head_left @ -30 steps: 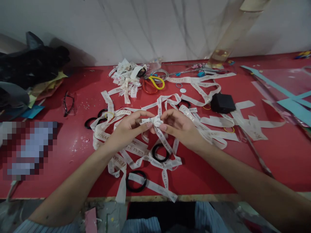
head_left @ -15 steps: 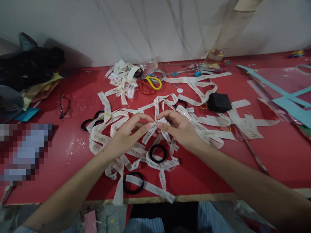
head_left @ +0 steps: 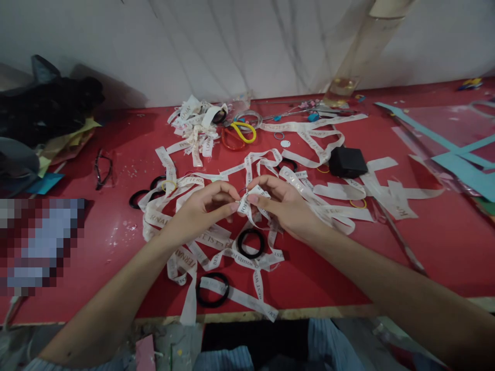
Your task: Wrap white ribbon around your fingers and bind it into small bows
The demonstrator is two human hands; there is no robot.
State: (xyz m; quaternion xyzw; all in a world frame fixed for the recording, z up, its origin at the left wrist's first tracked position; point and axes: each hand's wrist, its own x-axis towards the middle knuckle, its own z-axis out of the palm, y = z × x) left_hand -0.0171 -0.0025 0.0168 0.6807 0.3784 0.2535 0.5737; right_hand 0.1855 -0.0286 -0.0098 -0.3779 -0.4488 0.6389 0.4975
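Observation:
A short white printed ribbon (head_left: pixel 244 206) is folded or looped between my two hands, above the middle of the red table. My right hand (head_left: pixel 288 208) pinches it between thumb and fingers. My left hand (head_left: pixel 207 208) has thumb and forefinger closed at the ribbon's left edge. A thin dark line, perhaps thread or elastic, shows by the fingertips; the exact grip there is partly hidden. Just below my hands lies a black ring (head_left: pixel 251 243) on loose printed ribbons (head_left: pixel 216 239). Another black ring (head_left: pixel 212 290) rests near the table's front edge, partly under a ribbon strip.
A ribbon heap (head_left: pixel 193 121) lies at the back beside yellow-handled scissors (head_left: pixel 245 133). A black box (head_left: pixel 348 162) stands right of my hands. Glasses (head_left: pixel 102 169) and a dark bag (head_left: pixel 50 105) are left; light blue strips (head_left: pixel 464 154) lie far right.
The ribbon between my fingers has been folded over, and its hanging ends have shifted up and to the right. My left fingertips have drawn slightly left.

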